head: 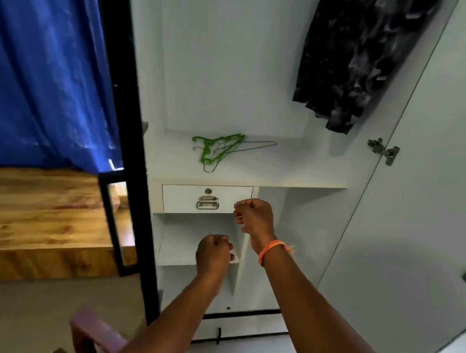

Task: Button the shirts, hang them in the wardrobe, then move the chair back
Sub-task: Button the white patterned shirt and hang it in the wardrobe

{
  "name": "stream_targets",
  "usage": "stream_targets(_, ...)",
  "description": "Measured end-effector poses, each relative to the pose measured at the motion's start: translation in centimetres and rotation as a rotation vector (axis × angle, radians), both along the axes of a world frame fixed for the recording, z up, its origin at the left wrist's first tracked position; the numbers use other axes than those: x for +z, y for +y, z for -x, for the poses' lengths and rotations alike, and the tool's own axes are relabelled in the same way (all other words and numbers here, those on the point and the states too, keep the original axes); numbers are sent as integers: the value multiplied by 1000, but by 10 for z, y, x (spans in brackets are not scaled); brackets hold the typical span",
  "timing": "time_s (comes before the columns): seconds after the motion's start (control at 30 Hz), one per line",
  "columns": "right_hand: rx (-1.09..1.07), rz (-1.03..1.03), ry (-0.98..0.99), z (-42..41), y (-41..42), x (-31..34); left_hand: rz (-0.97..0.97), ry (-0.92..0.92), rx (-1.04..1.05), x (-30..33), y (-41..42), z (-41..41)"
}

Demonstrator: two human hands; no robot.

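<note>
A dark patterned shirt (355, 53) hangs inside the open white wardrobe (234, 59) at the upper right. Green and bare wire hangers (220, 148) lie in a loose pile on the wardrobe shelf. My left hand (213, 254) and my right hand (254, 218) are both held out in front of the lower compartments, fingers curled into fists, with nothing visible in either. The right wrist wears an orange band. A pink chair's edge (95, 332) shows at the bottom left, below my left forearm.
A small drawer with a metal handle (207, 199) sits under the shelf, behind my right hand. The wardrobe door (436, 186) stands open on the right. A black bed frame post (132, 123), a wooden bed board (30, 216) and a blue curtain (36, 49) fill the left.
</note>
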State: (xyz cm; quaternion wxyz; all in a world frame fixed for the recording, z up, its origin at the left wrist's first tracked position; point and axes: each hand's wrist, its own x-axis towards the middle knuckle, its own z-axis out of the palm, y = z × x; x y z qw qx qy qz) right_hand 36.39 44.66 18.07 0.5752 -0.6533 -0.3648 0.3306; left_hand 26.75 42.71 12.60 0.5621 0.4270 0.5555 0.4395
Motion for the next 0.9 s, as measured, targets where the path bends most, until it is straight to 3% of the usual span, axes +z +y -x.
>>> stream_targets(0.2,96,2,-151,-50,115,-14,-41,74,150,-11,61,-45)
stream_targets(0.53,269,8,-598,-150,278,-32,-253,450,331,16,217,-118)
stream_targets(0.73,354,84,-837,-200,349,-32,-545,955,233,19,301,-129)
stream_targets(0.9,353,98,-933,-223,406,-43,-565,1409,5,14,373,-141)
